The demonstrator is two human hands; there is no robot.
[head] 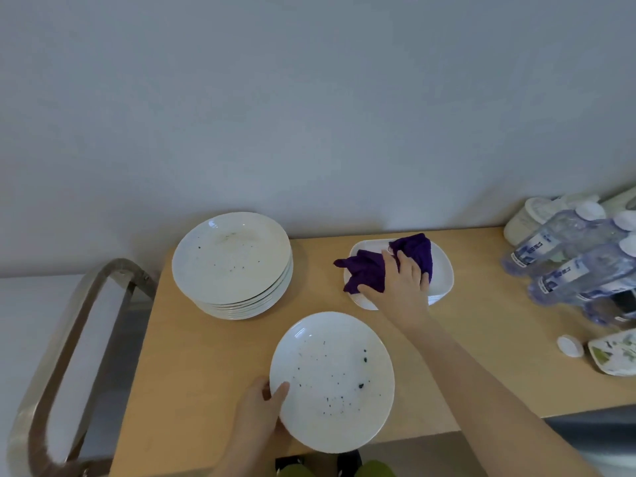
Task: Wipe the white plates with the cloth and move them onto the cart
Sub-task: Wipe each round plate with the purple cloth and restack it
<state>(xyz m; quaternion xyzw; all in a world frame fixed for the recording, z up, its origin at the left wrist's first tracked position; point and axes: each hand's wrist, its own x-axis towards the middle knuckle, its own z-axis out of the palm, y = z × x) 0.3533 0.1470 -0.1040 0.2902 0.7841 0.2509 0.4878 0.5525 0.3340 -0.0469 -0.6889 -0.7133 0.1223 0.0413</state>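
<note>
Left hand (265,407) grips the speckled plate (332,382) at the desk (192,356) edge.
Farther back, the right hand (401,284) closes its fingers on the purple cloth (370,270), which lies on a white dish (442,280). Hold the plate steady and rub every dark spot. More spotty plates (232,263) are stacked behind.

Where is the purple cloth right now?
The purple cloth lies on the rectangular white dish, right of the plate stack, under the right hand.

Catering or dining back area: plate stack (232,266), steel cart (69,356), bottled water (571,263) (shrink-wrapped).
</note>
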